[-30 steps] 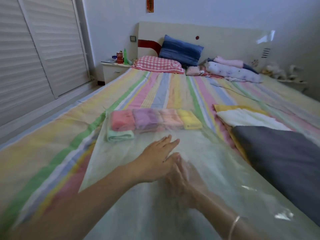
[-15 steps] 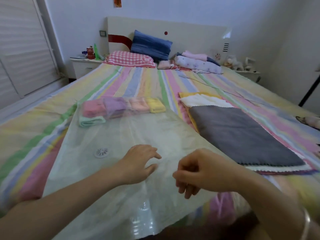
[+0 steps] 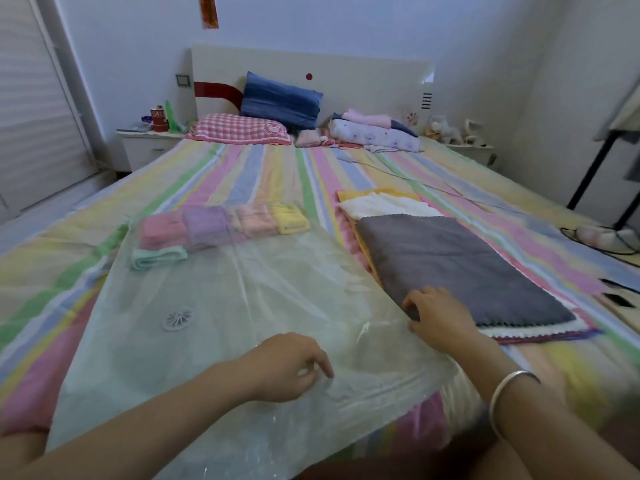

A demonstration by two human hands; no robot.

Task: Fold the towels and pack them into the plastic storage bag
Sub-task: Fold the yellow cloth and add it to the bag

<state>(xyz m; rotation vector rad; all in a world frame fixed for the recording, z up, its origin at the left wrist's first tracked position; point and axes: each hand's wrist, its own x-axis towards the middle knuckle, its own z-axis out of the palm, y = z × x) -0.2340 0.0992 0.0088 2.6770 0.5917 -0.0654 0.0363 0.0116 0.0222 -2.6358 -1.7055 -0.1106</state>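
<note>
Right hand (image 3: 438,315) fingers pinching grey towel (image 3: 460,268) corner beside storage bag (image 3: 242,306); left hand (image 3: 289,367) fingers curled loosely on bag; no legible writing.

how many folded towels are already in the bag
5. At the far end of the plastic bag: pink, purple, peach and yellow in a row, plus mint green in front of the pink. Others may be hidden underneath.

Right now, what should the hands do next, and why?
Probably lift the grey towel off the pile to fold it. The right hand already rests on its near corner, it lies flat on top of the unfolded towels, and the plastic bag holds only small folded ones at its far end.
</note>
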